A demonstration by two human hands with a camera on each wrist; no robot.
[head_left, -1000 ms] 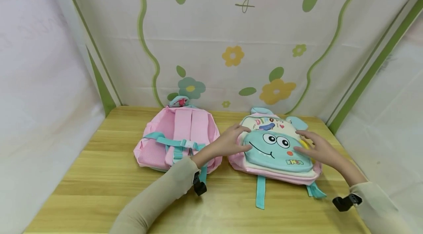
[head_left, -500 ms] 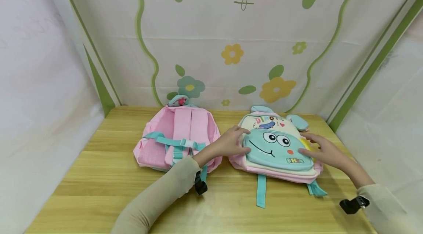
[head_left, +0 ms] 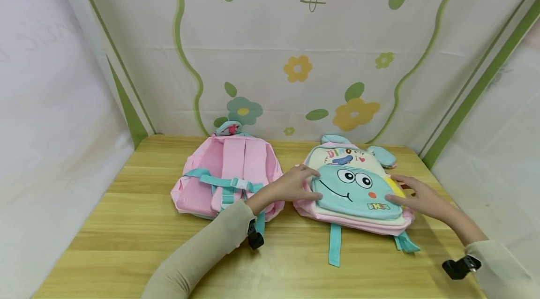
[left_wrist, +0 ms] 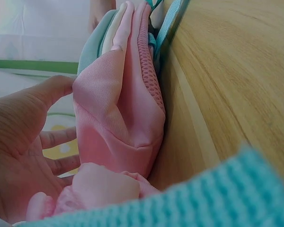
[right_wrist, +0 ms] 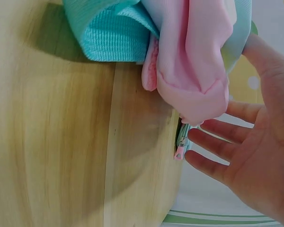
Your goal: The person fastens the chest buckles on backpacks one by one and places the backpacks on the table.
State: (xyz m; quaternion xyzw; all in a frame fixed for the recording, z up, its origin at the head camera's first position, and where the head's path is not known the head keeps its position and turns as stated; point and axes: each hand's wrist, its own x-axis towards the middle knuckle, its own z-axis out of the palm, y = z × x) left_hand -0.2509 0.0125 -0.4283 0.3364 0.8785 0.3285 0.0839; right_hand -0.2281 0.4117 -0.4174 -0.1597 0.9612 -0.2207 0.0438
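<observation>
A backpack with a big-eyed dinosaur face on its aqua front pocket lies face up on the right of the table. My left hand is at its left edge, fingers loosely spread; in the left wrist view the thumb tip touches the pocket's side. At the opposite edge is my right hand, its thumb against the pocket. The right wrist view shows the right fingers spread beside the pink side pocket, gripping nothing. The undersides of the backpack are hidden.
A second pink backpack lies straps up to the left, partly behind the left forearm. A small aqua zip pouch sits at the right backpack's upper corner. Aqua straps trail onto the wooden table. Printed cloth walls surround it.
My right hand has slid rightward and a little nearer to me, from over the backpack's front to its right edge, uncovering the zip pouch. The left hand has barely moved.
</observation>
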